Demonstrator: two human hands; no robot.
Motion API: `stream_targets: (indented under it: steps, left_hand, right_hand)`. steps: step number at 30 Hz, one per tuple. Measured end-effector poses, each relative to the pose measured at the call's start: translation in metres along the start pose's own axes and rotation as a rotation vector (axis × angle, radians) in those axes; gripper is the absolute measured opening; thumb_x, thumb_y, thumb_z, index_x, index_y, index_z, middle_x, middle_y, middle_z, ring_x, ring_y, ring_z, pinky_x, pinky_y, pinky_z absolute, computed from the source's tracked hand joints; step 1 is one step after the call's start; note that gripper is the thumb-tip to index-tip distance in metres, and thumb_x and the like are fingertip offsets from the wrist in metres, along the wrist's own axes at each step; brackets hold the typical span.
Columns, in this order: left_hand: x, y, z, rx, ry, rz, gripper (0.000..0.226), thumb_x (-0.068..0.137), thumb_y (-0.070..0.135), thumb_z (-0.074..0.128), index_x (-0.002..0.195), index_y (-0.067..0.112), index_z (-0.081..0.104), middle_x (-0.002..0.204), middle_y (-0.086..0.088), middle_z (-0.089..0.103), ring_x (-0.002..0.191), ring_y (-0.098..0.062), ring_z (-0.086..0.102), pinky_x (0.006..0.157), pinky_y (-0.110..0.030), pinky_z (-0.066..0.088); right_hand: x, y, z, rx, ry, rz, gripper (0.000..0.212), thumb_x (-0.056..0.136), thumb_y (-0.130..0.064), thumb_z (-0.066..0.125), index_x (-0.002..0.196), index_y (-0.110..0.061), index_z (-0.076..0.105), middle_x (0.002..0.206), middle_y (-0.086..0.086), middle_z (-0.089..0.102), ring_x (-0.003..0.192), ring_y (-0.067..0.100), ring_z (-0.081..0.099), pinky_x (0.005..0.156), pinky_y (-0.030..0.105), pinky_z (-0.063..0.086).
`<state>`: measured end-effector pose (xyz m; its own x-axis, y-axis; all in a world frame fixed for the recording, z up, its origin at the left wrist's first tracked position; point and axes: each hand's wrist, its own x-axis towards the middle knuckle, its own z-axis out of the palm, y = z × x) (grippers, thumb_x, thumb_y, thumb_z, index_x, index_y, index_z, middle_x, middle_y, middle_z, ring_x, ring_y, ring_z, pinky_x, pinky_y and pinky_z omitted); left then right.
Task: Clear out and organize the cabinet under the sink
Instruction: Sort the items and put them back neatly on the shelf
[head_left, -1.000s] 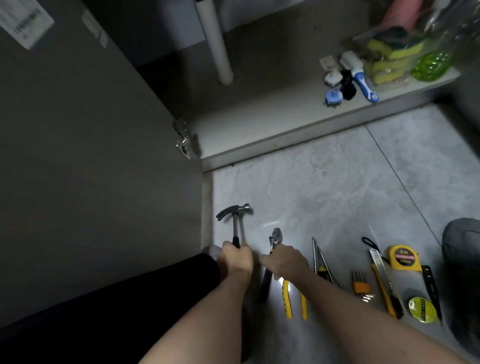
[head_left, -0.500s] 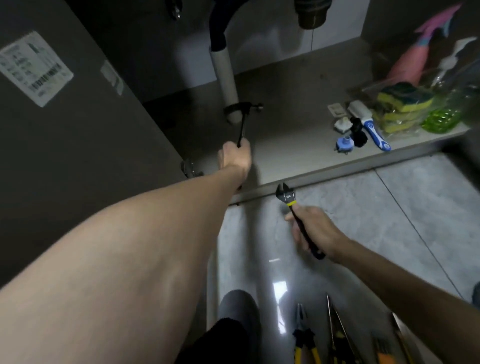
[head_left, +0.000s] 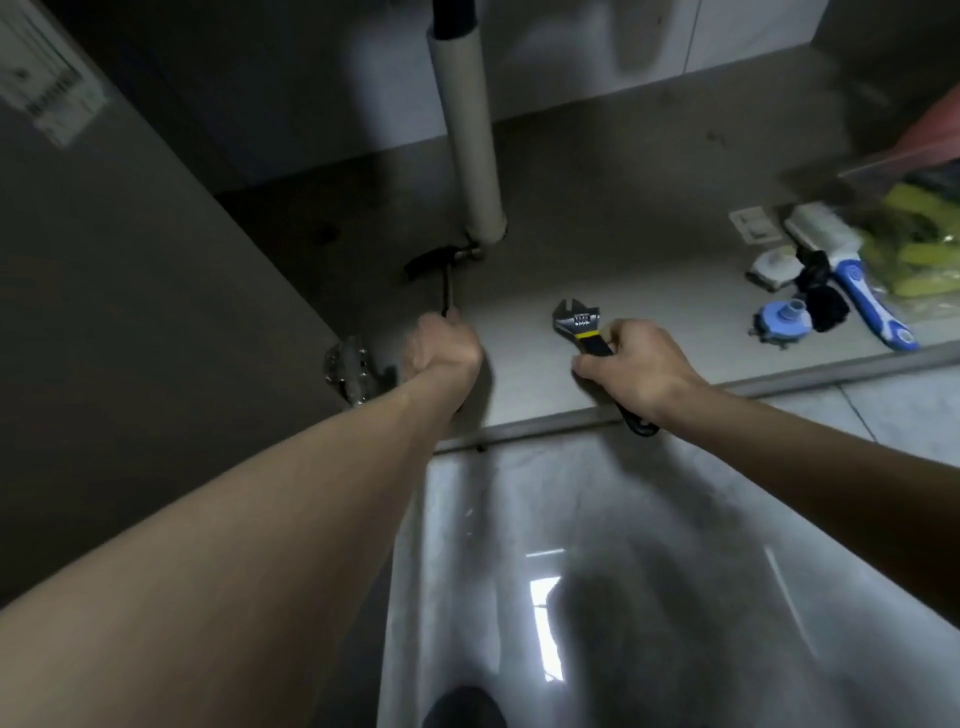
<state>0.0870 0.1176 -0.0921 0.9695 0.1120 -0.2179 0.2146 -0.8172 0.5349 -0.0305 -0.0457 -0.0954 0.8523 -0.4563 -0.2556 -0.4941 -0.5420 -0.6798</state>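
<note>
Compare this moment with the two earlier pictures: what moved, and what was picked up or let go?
The left hand carried the hammer from the tiled floor into the cabinet, near the white pipe. The right hand lifted the wrench off the floor and over the cabinet floor. Nothing was let go. The blue brush and nearby items stayed put.

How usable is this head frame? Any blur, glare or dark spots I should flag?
Head view: dim overall, and the cabinet back and door are murky. Motion blur smears the door label and the sponges at right. Glare patch on the floor tile. The hammer head is lost in shadow by the pipe; the wrench reads sharply. Wide-angle stretch enlarges the left forearm.
</note>
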Motion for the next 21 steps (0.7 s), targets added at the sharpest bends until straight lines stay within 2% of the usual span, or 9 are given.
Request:
stream_targets:
  steps: [2,4,7,9,11,13,15,18,21]
  left_hand:
    - [0.009,0.007,-0.005,-0.02,-0.011,-0.01,0.047,0.105,0.033,0.039,0.132,-0.001,0.055,0.138,-0.024,0.055,0.128,-0.04,0.051,0.101,-0.038,0.041]
    - [0.013,0.003,-0.004,-0.034,-0.032,-0.022,0.047,0.105,0.031,0.039,0.133,-0.003,0.054,0.139,-0.024,0.054,0.128,-0.04,0.051,0.1,-0.037,0.041]
    - [0.014,-0.009,-0.002,-0.009,-0.037,-0.02,0.048,0.103,0.035,0.04,0.128,-0.002,0.059,0.134,-0.025,0.057,0.124,-0.04,0.054,0.098,-0.037,0.043]
    - [0.017,-0.016,-0.006,0.07,-0.042,0.007,0.046,0.1,0.04,0.045,0.12,0.003,0.064,0.128,-0.022,0.061,0.121,-0.04,0.056,0.092,-0.035,0.044]
    - [0.023,-0.021,-0.013,0.181,-0.071,0.056,0.042,0.095,0.045,0.051,0.104,0.008,0.07,0.118,-0.02,0.065,0.113,-0.039,0.06,0.08,-0.031,0.043]
    - [0.027,-0.023,-0.019,0.237,-0.099,0.091,0.039,0.091,0.047,0.056,0.089,0.01,0.069,0.105,-0.017,0.067,0.105,-0.037,0.063,0.075,-0.028,0.043]
    - [0.027,-0.022,-0.019,0.261,-0.092,0.117,0.034,0.088,0.045,0.061,0.083,0.012,0.068,0.093,-0.012,0.066,0.099,-0.036,0.065,0.072,-0.027,0.043]
    - [0.025,-0.02,-0.017,0.305,-0.065,0.175,0.03,0.084,0.045,0.065,0.095,0.016,0.069,0.101,-0.013,0.067,0.102,-0.036,0.064,0.073,-0.028,0.044]
    - [0.029,-0.017,-0.017,0.322,-0.077,0.181,0.033,0.084,0.043,0.065,0.101,0.015,0.068,0.108,-0.014,0.067,0.103,-0.037,0.064,0.079,-0.031,0.054]
  right_hand:
    - [0.01,-0.003,0.003,-0.017,-0.001,0.015,0.018,0.079,-0.031,0.071,0.079,-0.015,0.062,0.078,0.003,0.065,0.085,0.03,0.063,0.069,0.034,0.048]
    - [0.02,-0.01,0.005,-0.012,0.0,0.015,0.018,0.077,-0.029,0.071,0.074,-0.018,0.057,0.075,-0.001,0.062,0.085,0.03,0.063,0.066,0.031,0.043]
    - [0.031,-0.018,0.01,0.011,-0.01,0.007,0.015,0.076,-0.028,0.071,0.081,-0.021,0.058,0.086,0.004,0.066,0.086,0.03,0.063,0.068,0.029,0.041]
    - [0.035,-0.02,0.014,-0.001,-0.034,0.006,0.021,0.076,-0.028,0.072,0.092,-0.019,0.062,0.092,0.007,0.067,0.088,0.03,0.063,0.068,0.03,0.043]
    - [0.036,-0.021,0.018,-0.023,-0.048,0.007,0.028,0.076,-0.028,0.073,0.099,-0.017,0.063,0.094,0.008,0.067,0.089,0.031,0.062,0.07,0.032,0.048]
    - [0.035,-0.021,0.019,-0.046,-0.035,-0.004,0.034,0.076,-0.03,0.074,0.105,-0.017,0.062,0.093,0.007,0.065,0.09,0.031,0.062,0.072,0.034,0.05]
    - [0.032,-0.019,0.018,-0.061,-0.013,-0.044,0.041,0.076,-0.032,0.075,0.113,-0.02,0.061,0.094,0.005,0.065,0.092,0.031,0.062,0.073,0.035,0.051]
    - [0.021,-0.014,0.012,-0.101,-0.006,-0.138,0.046,0.077,-0.03,0.073,0.121,-0.025,0.058,0.098,0.004,0.064,0.093,0.031,0.062,0.074,0.035,0.051]
    - [0.009,-0.01,0.011,-0.211,-0.012,-0.203,0.038,0.082,-0.031,0.069,0.117,-0.024,0.058,0.105,0.006,0.054,0.094,0.034,0.06,0.078,0.038,0.051]
